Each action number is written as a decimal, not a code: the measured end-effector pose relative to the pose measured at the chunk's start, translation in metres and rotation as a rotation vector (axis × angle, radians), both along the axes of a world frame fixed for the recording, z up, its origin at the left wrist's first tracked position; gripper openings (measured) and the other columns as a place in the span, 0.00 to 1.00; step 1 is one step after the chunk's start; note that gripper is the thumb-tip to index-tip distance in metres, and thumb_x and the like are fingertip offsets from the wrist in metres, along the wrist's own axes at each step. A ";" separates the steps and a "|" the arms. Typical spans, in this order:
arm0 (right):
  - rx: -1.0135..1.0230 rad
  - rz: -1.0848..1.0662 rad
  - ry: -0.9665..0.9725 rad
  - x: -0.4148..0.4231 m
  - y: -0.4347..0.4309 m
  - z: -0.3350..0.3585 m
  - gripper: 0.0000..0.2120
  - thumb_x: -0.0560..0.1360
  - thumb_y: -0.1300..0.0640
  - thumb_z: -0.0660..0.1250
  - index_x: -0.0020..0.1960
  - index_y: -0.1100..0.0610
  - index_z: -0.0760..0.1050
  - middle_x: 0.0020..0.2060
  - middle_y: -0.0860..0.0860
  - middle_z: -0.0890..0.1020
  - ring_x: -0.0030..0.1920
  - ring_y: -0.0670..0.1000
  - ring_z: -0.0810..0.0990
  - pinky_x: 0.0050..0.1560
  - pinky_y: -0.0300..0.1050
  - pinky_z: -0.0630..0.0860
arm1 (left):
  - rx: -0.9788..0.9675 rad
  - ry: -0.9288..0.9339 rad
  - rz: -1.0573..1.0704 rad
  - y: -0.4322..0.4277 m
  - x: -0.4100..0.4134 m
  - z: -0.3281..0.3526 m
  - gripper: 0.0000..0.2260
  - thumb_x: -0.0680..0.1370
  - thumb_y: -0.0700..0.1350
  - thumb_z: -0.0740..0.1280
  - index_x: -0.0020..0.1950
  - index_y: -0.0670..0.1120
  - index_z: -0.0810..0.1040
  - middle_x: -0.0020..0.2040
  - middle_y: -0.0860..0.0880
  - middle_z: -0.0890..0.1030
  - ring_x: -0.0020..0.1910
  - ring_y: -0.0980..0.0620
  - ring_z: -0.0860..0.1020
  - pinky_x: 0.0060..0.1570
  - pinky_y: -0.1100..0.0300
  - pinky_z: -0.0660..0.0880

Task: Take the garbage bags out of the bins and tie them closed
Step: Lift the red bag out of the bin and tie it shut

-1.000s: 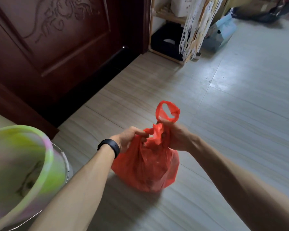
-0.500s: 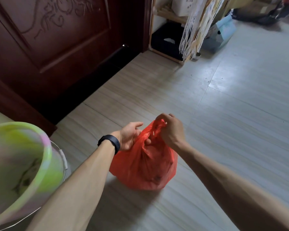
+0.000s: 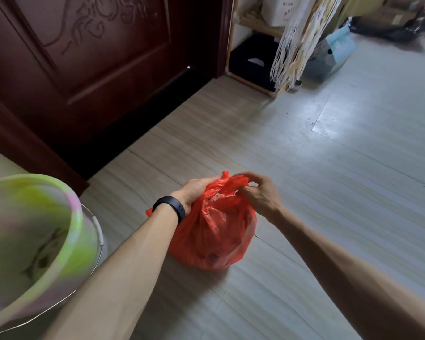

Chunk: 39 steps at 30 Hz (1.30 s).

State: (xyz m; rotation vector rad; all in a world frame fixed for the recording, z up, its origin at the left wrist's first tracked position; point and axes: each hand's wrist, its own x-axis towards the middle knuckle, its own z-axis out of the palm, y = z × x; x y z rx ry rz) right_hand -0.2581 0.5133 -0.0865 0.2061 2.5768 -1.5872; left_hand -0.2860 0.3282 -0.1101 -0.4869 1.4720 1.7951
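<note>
I have a red plastic garbage bag (image 3: 214,231) sitting on the pale tiled floor (image 3: 329,168) in front of me, its top gathered between both hands. The left hand (image 3: 196,190), with a black wristband (image 3: 169,204), grips the neck from the left, and the right hand (image 3: 260,195) pinches the crumpled handle ends. A green-and-pink bucket bin (image 3: 75,207) stands at my left, near the dark carved door (image 3: 96,57).

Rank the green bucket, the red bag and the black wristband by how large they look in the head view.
1. green bucket: largest, but nearest the camera and cut off by the frame, so its lead is unsure.
2. red bag.
3. black wristband: smallest by far.
</note>
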 end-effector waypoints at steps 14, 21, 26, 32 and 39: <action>-0.525 -0.034 -0.282 0.001 0.002 0.005 0.13 0.81 0.51 0.63 0.59 0.54 0.83 0.55 0.52 0.85 0.51 0.49 0.84 0.45 0.41 0.79 | -0.082 0.088 0.363 -0.011 -0.007 -0.003 0.10 0.79 0.48 0.69 0.48 0.42 0.82 0.40 0.43 0.82 0.33 0.47 0.80 0.39 0.55 0.79; -0.684 -0.304 -0.383 -0.008 -0.006 0.005 0.13 0.81 0.52 0.59 0.41 0.52 0.76 0.45 0.47 0.84 0.47 0.47 0.79 0.46 0.43 0.71 | -0.448 0.276 0.583 -0.004 -0.021 0.001 0.21 0.78 0.58 0.61 0.50 0.41 0.82 0.48 0.39 0.84 0.47 0.38 0.82 0.54 0.47 0.79; -0.268 -0.355 -0.416 -0.003 0.025 -0.006 0.11 0.77 0.59 0.59 0.37 0.52 0.73 0.42 0.51 0.79 0.43 0.49 0.76 0.48 0.46 0.70 | -0.775 0.269 0.670 -0.052 -0.028 0.011 0.21 0.83 0.51 0.58 0.60 0.35 0.80 0.61 0.34 0.80 0.61 0.36 0.78 0.59 0.50 0.73; -0.254 -0.311 -0.482 -0.004 0.024 -0.003 0.09 0.79 0.57 0.56 0.42 0.53 0.70 0.39 0.50 0.77 0.38 0.49 0.79 0.37 0.43 0.68 | -0.647 0.153 0.795 -0.069 -0.015 -0.006 0.20 0.82 0.53 0.58 0.57 0.39 0.80 0.52 0.39 0.83 0.47 0.40 0.82 0.48 0.50 0.79; -0.887 -0.459 -0.446 -0.009 0.019 0.007 0.12 0.75 0.49 0.68 0.52 0.57 0.76 0.42 0.56 0.80 0.42 0.52 0.80 0.33 0.39 0.79 | -0.178 0.135 0.569 -0.031 0.000 0.011 0.37 0.68 0.79 0.57 0.58 0.48 0.77 0.49 0.48 0.82 0.47 0.49 0.80 0.41 0.57 0.76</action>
